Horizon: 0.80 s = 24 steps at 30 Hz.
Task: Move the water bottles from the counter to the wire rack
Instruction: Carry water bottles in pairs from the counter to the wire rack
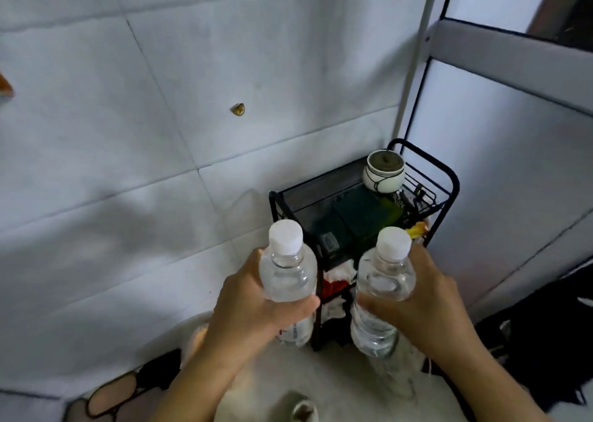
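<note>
My left hand grasps one bottle around its body, fingers curled round it; my right hand grasps a second bottle the same way. Both bottles are upright, capped, and held in the air just near of the rack, one left and one right of its near corner post. Neither bottle is on the rack yet. The rack's top shelf already carries a white jar at the far right and dark items beside it. Judged status: transport is nearly complete; placement of both bottles remains. The desk is not in view, so I cannot tell whether more bottles wait there.
</note>
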Available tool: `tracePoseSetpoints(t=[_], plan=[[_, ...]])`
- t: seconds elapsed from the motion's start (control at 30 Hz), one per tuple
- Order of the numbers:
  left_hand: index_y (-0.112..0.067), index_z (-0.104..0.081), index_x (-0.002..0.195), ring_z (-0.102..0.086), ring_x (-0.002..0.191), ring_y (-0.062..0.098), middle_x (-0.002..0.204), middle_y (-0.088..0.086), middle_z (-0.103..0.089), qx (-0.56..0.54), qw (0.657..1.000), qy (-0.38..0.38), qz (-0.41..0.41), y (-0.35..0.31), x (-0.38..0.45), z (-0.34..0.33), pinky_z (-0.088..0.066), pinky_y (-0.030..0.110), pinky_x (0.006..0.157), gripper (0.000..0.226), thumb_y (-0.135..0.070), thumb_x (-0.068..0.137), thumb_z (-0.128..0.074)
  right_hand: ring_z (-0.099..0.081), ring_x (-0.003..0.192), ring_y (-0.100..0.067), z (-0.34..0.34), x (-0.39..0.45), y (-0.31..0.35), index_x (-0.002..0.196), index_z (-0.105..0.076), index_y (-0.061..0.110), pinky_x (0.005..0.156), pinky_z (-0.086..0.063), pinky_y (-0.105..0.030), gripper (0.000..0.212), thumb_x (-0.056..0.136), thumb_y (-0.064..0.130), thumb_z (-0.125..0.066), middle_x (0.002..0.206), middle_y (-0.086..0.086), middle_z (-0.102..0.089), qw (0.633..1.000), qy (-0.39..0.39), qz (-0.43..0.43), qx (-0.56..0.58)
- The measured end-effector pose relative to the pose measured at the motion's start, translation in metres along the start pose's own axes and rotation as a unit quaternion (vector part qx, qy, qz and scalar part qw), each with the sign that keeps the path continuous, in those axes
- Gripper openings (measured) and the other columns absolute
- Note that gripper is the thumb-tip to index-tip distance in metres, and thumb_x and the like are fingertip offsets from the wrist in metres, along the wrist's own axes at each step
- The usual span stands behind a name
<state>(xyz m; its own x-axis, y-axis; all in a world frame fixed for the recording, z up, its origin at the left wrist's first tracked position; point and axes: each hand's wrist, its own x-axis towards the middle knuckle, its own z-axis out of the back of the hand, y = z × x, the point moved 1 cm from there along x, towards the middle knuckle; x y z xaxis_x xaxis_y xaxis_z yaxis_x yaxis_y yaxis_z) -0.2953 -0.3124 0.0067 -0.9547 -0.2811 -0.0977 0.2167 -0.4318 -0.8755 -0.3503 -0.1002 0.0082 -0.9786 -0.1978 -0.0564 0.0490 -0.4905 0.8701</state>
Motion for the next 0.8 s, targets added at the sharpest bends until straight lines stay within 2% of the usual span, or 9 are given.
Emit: tracePoseSetpoints(t=[0.07,0.13,0.2,0.27,0.43,0.5,0.63,0.73,0.8], plan=[[-0.041,-0.055,0.099,-0.059,0.085,-0.014,0.093,-0.032,-0.064,-0.005,1.000,0.012,-0.023,-0.010,0.044,0.006,-0.046,0.016,0.067,0.062,-0.055,0.043,-0.076,-0.059,0.086,-0.004,-0.003,0.033,0.005,0.111,-0.043,0.032,0.073,-0.044,-0.019,0.066,0.057,0.042,-0.080,0.093,0.018,-0.058,1.000,-0.015,-0.003,0.002],[-0.044,-0.054,0.095,-0.057,0.085,-0.018,0.093,-0.039,-0.061,-0.014,0.998,0.031,-0.044,-0.020,0.084,0.006,-0.046,0.014,0.068,0.055,-0.050,0.047,-0.080,-0.058,0.084,0.000,-0.002,0.062,0.005,0.108,-0.042,0.033,0.068,-0.042,-0.013,0.064,0.058,0.040,-0.080,0.090,0.020,-0.057,0.999,-0.039,-0.011,0.011],[-0.045,-0.053,0.094,-0.057,0.087,-0.019,0.090,-0.030,-0.066,-0.019,0.996,0.052,-0.062,-0.028,0.123,0.001,-0.048,0.009,0.066,0.052,-0.040,0.054,-0.085,-0.055,0.081,0.006,0.003,0.088,0.004,0.108,-0.040,0.036,0.064,-0.039,-0.010,0.066,0.060,0.025,-0.083,0.089,0.024,-0.054,0.997,-0.067,-0.023,0.021],[-0.041,-0.055,0.095,-0.059,0.087,-0.016,0.088,-0.023,-0.067,-0.021,0.995,0.062,-0.078,-0.036,0.156,-0.008,-0.050,0.008,0.066,0.049,-0.033,0.058,-0.085,-0.056,0.079,0.007,0.008,0.111,0.002,0.106,-0.041,0.036,0.061,-0.040,-0.008,0.065,0.059,0.022,-0.084,0.089,0.023,-0.056,0.996,-0.084,-0.023,0.019],[-0.035,-0.061,0.083,-0.063,0.074,-0.012,0.076,-0.025,-0.070,-0.073,0.988,0.086,-0.101,-0.049,0.237,-0.043,-0.046,0.004,0.062,0.043,-0.008,0.060,-0.085,-0.054,0.072,0.021,0.015,0.187,-0.015,0.102,-0.043,0.033,0.055,-0.043,0.000,0.061,0.059,0.018,-0.085,0.086,0.022,-0.056,0.994,-0.098,-0.035,0.029],[-0.032,-0.063,0.087,-0.066,0.077,-0.008,0.080,-0.023,-0.071,-0.078,0.988,0.089,-0.097,-0.047,0.269,-0.059,-0.048,0.008,0.067,0.043,-0.011,0.058,-0.086,-0.056,0.075,0.017,0.014,0.221,-0.027,0.103,-0.043,0.031,0.057,-0.045,-0.005,0.062,0.058,0.018,-0.085,0.086,0.021,-0.056,0.994,-0.097,-0.037,0.036],[-0.032,-0.063,0.098,-0.067,0.090,0.003,0.094,-0.008,-0.072,-0.048,0.993,0.089,-0.060,-0.037,0.332,-0.094,-0.054,0.028,0.081,0.055,-0.038,0.048,-0.085,-0.057,0.076,0.012,0.009,0.283,-0.055,0.108,-0.042,0.032,0.060,-0.044,-0.007,0.066,0.059,0.018,-0.085,0.087,0.023,-0.057,0.994,-0.085,-0.050,0.055],[-0.034,-0.061,0.085,-0.062,0.077,-0.011,0.082,-0.014,-0.069,0.001,0.994,0.094,-0.047,-0.036,0.369,-0.117,-0.047,0.008,0.067,0.041,-0.030,0.053,-0.087,-0.057,0.075,0.013,0.005,0.321,-0.075,0.105,-0.041,0.034,0.057,-0.045,-0.005,0.064,0.060,0.018,-0.084,0.088,0.022,-0.057,0.994,-0.070,-0.060,0.063],[-0.028,-0.061,0.079,-0.062,0.071,-0.011,0.075,-0.012,-0.068,0.039,0.994,0.092,-0.054,-0.034,0.391,-0.132,-0.046,0.006,0.059,0.034,-0.029,0.055,-0.085,-0.059,0.077,0.007,0.003,0.341,-0.089,0.102,-0.043,0.031,0.059,-0.045,-0.008,0.060,0.060,0.019,-0.083,0.088,0.018,-0.059,0.994,-0.062,-0.067,0.057]])
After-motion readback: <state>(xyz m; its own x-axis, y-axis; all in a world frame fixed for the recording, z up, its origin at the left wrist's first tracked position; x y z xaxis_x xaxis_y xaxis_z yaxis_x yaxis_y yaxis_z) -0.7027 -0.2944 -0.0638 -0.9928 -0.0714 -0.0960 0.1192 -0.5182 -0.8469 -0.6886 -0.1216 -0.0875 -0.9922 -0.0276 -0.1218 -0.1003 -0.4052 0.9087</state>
